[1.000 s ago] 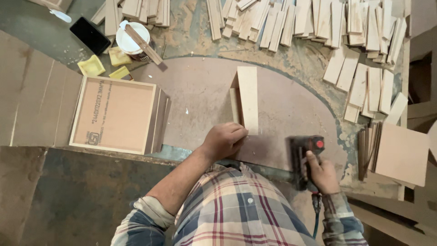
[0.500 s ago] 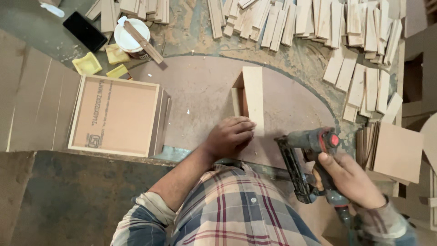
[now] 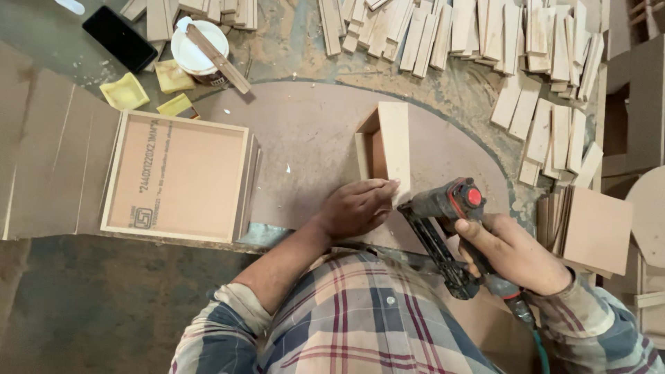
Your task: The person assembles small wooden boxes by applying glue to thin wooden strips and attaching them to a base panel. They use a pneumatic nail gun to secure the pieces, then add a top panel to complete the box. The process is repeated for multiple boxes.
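Both hands flank the box frame (image 3: pixel 383 142): left (image 3: pixel 357 206) touching, right (image 3: pixel 516 253) gripping nailer (image 3: pixel 443 215).

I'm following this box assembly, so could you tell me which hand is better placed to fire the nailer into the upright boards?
Probably the right hand: it grips the nail gun, nose near the upright boards. The left hand is flat, steadying them.

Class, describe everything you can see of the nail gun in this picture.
The nail gun is a dark pneumatic tool with a red round cap at its head and a long black magazine. It lies tilted, its nose near the small wooden frame. The right hand grips its handle; a green hose trails from the base. The left hand steadies the frame beside it.
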